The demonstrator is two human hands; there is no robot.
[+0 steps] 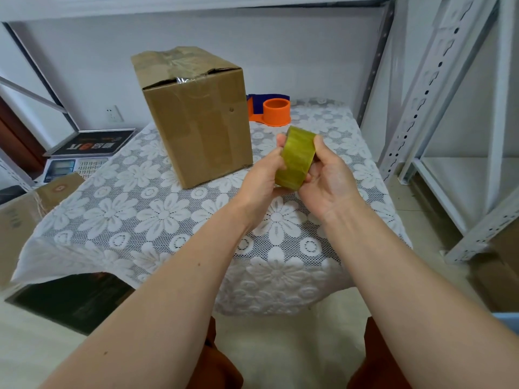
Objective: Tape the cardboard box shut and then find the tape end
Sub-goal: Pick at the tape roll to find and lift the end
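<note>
Lace-covered table [157,209]; white shelving [438,88]; scale [81,155] left.

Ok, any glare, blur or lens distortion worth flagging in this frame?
Head view: even soft light; glare only on the clear tape atop the cardboard box; wide-angle bending of the shelving uprights; tape roll and both hands sharp, lower corners slightly soft.

A yellowish-green translucent tape roll [295,160] is sitting between the hands; beyond them, a plain brown cardboard box [196,113], an orange-and-blue tape dispenser [273,110], and white floral lace covering the table [140,209].
</note>
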